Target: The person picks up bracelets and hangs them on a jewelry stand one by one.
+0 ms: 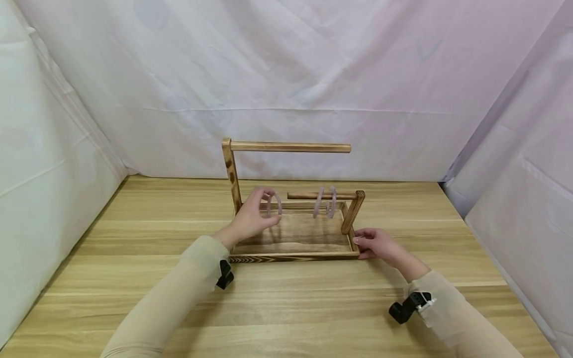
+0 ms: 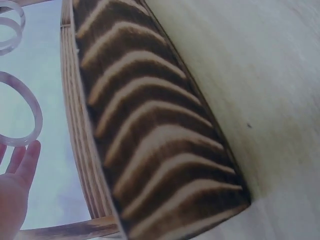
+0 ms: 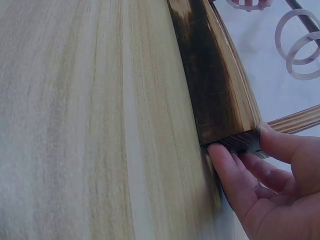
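Observation:
A pale lavender bangle (image 1: 279,204) is held upright by my left hand (image 1: 256,215), above the left part of a wooden display stand's tray base (image 1: 293,257). In the left wrist view, the fingertips meet the lower rim of the bangle (image 2: 36,112). Two similar bangles (image 1: 318,203) hang on the stand's short lower bar (image 1: 300,196), to the right of the held one. My right hand (image 1: 377,244) grips the tray's front right corner. The right wrist view has its thumb (image 3: 275,142) on the rim and the other fingers against the outside.
A taller post (image 1: 232,176) rises at the stand's left, carrying a long upper bar (image 1: 291,147) that ends free at the right. A shorter post (image 1: 353,213) bears the lower bar, whose free end points left. Pale cloth (image 1: 286,74) hangs behind the wooden table (image 1: 304,308).

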`<state>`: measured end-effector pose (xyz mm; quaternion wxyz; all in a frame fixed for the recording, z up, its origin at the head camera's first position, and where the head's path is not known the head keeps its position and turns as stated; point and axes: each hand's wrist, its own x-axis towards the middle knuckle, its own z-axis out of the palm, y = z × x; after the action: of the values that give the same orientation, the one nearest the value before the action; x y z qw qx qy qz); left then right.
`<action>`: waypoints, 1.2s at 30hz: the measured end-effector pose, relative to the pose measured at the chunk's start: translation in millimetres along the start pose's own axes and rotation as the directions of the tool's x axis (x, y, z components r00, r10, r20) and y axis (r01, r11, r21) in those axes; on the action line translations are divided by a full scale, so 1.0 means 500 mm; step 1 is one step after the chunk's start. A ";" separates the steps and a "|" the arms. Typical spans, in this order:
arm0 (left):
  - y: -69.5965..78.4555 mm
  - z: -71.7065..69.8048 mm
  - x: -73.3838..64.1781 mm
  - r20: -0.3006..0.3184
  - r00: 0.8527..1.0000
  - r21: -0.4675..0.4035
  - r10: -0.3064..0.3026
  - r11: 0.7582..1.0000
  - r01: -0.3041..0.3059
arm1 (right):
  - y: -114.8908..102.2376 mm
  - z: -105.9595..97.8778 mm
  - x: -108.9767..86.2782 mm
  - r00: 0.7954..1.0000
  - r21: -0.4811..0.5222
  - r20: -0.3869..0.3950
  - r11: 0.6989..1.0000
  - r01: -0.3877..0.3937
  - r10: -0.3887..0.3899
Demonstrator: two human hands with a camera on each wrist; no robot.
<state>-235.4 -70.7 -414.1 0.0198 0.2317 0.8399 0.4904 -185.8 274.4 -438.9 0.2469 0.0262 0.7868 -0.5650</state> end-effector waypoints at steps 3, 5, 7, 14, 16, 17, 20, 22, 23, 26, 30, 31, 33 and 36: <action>0.004 -0.002 0.000 -0.002 1.000 -0.011 -0.003 1.000 0.003 | -0.001 0.000 -0.001 1.000 -0.006 0.003 1.000 -0.004 0.004; 0.006 -0.002 0.001 -0.004 1.000 -0.018 -0.005 1.000 0.005 | -0.002 0.000 -0.001 1.000 -0.004 -0.003 1.000 -0.015 0.015; 0.008 -0.003 0.000 -0.004 1.000 -0.026 -0.007 1.000 0.007 | -0.002 0.000 -0.002 1.000 -0.015 0.001 1.000 -0.015 0.015; 0.014 -0.011 -0.002 -0.012 1.000 -0.076 -0.003 0.997 0.002 | 0.000 0.001 0.001 1.000 -0.018 0.005 1.000 -0.010 0.010; 0.016 -0.014 -0.002 -0.015 1.000 -0.087 0.003 0.996 -0.004 | 0.001 0.001 0.001 1.000 -0.022 0.003 1.000 -0.006 0.006; 0.017 -0.016 -0.002 -0.018 1.000 -0.091 0.006 0.996 -0.008 | 0.001 0.001 0.002 1.000 -0.023 0.001 1.000 -0.005 0.005; 0.021 -0.020 -0.002 -0.021 1.000 -0.112 0.006 0.994 -0.008 | 0.002 0.000 0.002 1.000 -0.031 -0.001 1.000 0.002 -0.002; 0.023 -0.022 -0.001 -0.017 1.000 -0.129 0.005 0.992 -0.007 | 0.003 0.000 0.002 1.000 -0.031 -0.002 1.000 0.003 -0.003; 0.024 -0.022 0.000 -0.015 1.000 -0.137 0.002 0.991 -0.004 | 0.003 0.000 0.002 1.000 -0.031 -0.001 1.000 0.003 -0.003; 0.028 -0.023 0.004 -0.011 1.000 -0.140 0.012 0.990 -0.013 | 0.005 -0.001 0.003 1.000 -0.028 -0.003 1.000 0.002 -0.002; 0.037 -0.022 0.010 -0.019 0.999 -0.119 0.044 0.992 -0.046 | 0.007 -0.002 0.004 1.000 -0.019 -0.005 1.000 0.004 -0.004; 0.039 -0.021 0.011 -0.022 0.998 -0.109 0.052 0.993 -0.054 | 0.007 -0.001 0.003 1.000 -0.017 -0.005 1.000 0.005 -0.005; 0.044 -0.020 0.013 -0.024 0.998 -0.105 0.066 0.992 -0.068 | 0.007 -0.001 0.003 1.000 -0.017 -0.005 1.000 0.007 -0.007; 0.050 -0.019 0.014 -0.030 0.996 -0.102 0.080 0.991 -0.083 | 0.007 -0.001 0.003 1.000 -0.014 -0.006 1.000 0.008 -0.008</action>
<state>-234.8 -65.3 -387.2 0.0011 0.2581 0.8035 0.5364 -186.1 275.8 -442.6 0.2425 0.0232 0.7915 -0.5605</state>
